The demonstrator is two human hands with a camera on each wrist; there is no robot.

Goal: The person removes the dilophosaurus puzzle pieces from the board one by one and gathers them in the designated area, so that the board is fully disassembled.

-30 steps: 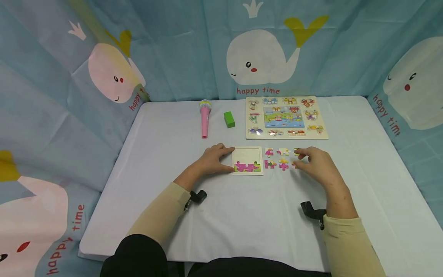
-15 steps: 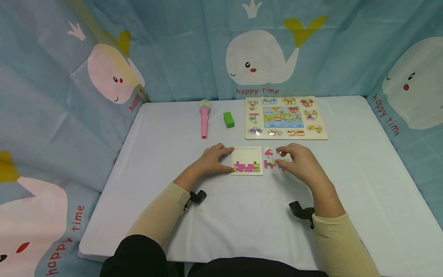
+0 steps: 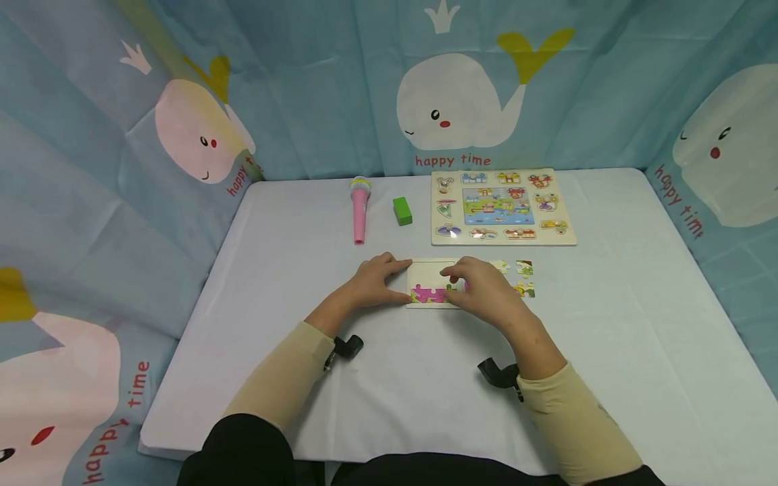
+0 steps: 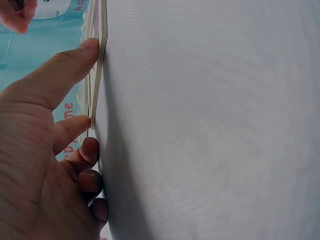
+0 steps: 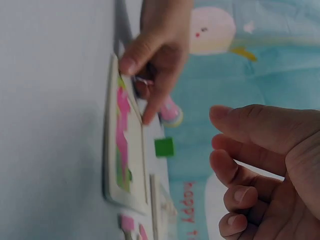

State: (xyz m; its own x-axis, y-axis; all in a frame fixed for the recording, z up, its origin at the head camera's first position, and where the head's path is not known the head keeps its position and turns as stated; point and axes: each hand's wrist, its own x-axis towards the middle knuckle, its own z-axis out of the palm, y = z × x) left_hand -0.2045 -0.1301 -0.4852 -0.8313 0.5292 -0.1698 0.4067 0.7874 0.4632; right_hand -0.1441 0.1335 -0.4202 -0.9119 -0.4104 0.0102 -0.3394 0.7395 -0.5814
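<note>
A small wooden jigsaw board [image 3: 428, 273] lies on the white tablecloth, with pink and green pieces [image 3: 427, 295] along its near side. My left hand [image 3: 372, 280] steadies it, the thumb at its near left corner and the index finger at the far left one. Over the board's right edge hovers my right hand [image 3: 483, 287]. In the right wrist view I see a gap between that hand's thumb [image 5: 255, 122] and fingers, with nothing between them. Loose jigsaw pieces [image 3: 525, 268] lie to the right of the board; others there are partly or wholly hidden behind my right hand.
Farther back lies a larger picture puzzle board [image 3: 448, 214] with several vehicle and animal shapes. Left of it are a green block [image 3: 402, 211] and a pink toy microphone [image 3: 360, 216]. A blue curtain with whales [image 3: 462, 101] hangs around the table.
My right hand has moved left from the far loose pieces to the board's right edge, uncovering the rightmost pieces. The left hand has stayed at the board's left corners.
</note>
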